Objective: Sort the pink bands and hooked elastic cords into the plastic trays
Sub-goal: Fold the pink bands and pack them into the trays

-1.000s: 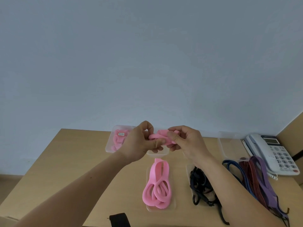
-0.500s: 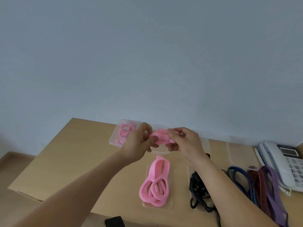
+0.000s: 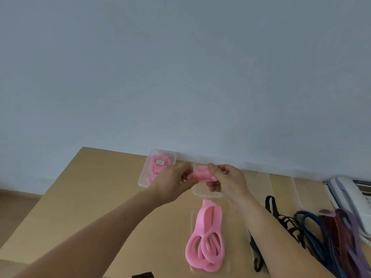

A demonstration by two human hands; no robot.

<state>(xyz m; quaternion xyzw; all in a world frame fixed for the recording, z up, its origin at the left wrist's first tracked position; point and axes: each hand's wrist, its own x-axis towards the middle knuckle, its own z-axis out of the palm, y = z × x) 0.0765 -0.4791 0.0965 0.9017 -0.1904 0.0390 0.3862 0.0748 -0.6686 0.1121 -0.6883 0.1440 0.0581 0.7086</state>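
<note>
Left hand point(image 3: 170, 184): curled round one end of a bunched pink band point(image 3: 200, 174).
Right hand point(image 3: 228, 182): pinching the other end, above the middle tray point(image 3: 208, 196).
Far-left tray point(image 3: 141, 182): holding folded pink bands point(image 3: 153, 167) with a small label on top.
Near tray point(image 3: 192, 219): carrying looped pink bands point(image 3: 206, 241), one end over its far rim.
Black hooked cords point(image 3: 271, 205): right of the near tray, partly behind the right forearm.
Coloured cords point(image 3: 331, 233): blue, maroon and purple, heaped beside a white telephone point(image 3: 349, 197).
Surface point(image 3: 90, 187): light wood, against a pale wall point(image 3: 180, 77).

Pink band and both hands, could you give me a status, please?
Left hand, right hand both pinching folded pink band. Held over clear tray. Nothing blocking.
</note>
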